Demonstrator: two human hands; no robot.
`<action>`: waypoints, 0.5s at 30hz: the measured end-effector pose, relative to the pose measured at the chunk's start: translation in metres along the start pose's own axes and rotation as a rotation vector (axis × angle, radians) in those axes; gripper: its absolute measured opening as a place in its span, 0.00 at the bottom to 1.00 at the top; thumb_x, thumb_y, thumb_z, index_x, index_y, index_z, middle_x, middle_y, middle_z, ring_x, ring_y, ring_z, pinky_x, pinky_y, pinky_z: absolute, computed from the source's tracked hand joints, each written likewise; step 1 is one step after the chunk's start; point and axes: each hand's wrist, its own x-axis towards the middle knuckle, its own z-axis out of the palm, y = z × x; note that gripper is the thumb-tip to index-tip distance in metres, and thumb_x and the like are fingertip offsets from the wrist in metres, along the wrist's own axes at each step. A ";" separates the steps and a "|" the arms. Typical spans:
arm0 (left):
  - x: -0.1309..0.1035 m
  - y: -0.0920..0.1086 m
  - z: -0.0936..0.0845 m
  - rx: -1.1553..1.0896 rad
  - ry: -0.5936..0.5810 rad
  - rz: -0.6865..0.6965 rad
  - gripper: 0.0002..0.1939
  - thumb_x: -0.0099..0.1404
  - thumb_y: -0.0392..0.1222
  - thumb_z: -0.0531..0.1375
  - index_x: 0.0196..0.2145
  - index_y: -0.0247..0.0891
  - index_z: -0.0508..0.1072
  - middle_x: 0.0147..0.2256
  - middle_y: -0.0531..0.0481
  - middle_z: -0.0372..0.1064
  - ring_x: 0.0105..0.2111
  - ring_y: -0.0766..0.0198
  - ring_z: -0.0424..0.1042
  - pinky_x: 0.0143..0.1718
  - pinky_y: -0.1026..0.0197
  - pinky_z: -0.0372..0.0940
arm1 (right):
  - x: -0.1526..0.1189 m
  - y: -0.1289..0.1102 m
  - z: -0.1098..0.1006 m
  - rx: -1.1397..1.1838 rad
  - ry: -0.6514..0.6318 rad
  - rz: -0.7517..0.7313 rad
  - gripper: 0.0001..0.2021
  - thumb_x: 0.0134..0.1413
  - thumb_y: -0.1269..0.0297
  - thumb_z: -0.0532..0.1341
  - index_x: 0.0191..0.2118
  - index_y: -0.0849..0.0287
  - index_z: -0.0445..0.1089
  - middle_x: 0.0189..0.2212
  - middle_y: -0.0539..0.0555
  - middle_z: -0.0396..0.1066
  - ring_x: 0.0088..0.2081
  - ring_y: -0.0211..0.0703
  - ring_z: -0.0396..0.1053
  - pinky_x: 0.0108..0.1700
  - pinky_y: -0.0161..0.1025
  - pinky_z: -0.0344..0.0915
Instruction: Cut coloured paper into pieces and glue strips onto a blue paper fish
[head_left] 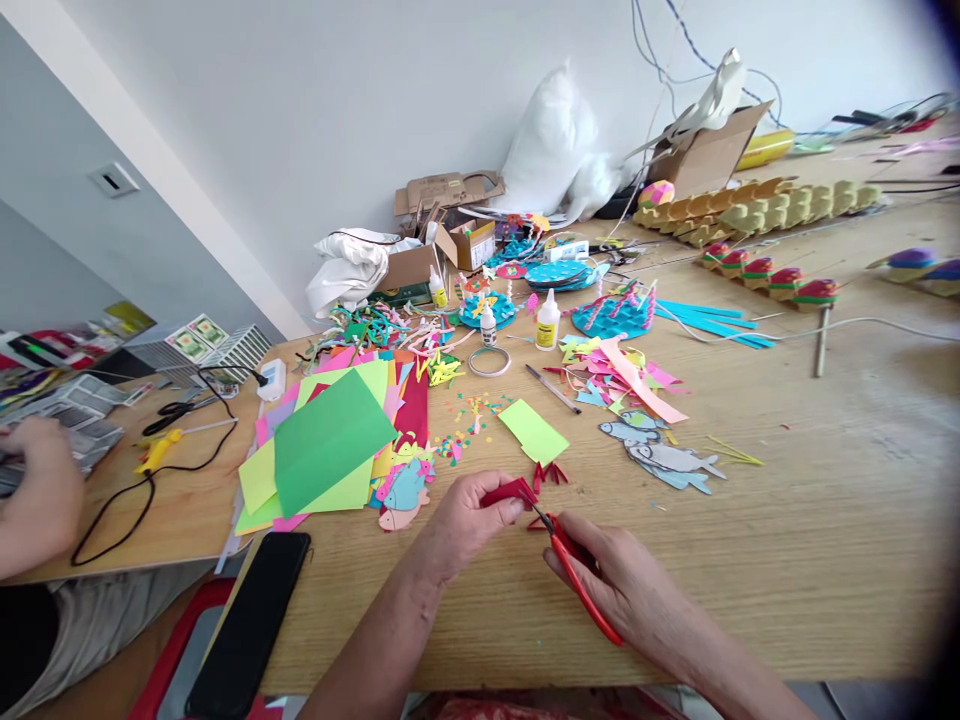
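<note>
My left hand [469, 525] pinches a folded strip of dark red paper [506, 490] between thumb and fingers. In my right hand [619, 570] is a pair of scissors [581, 585] with red handles, its blade tips meeting the right end of the strip. Small folded red paper pieces [551, 472] lie on the table just beyond the blades. Past them rests a light green paper piece [534, 432] with a notched edge. Fish cut-outs in grey and blue [671, 458] lie to the right, and pink and blue fish cut-outs [406, 490] to the left.
A stack of coloured paper [330, 440] and a black phone [251, 620] lie on the left. Glue bottles [547, 322], a pen [553, 388] and paper scraps [622, 375] stand or lie behind. Painted egg-carton strips [769, 275] are at right. Another person's arm [41, 490] shows far left.
</note>
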 end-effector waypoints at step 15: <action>0.001 0.001 0.000 -0.047 -0.031 0.002 0.09 0.55 0.42 0.57 0.30 0.33 0.70 0.25 0.53 0.60 0.27 0.68 0.56 0.31 0.66 0.52 | 0.000 0.002 0.003 -0.086 0.031 -0.006 0.17 0.58 0.57 0.40 0.23 0.55 0.55 0.19 0.53 0.66 0.21 0.39 0.62 0.24 0.34 0.52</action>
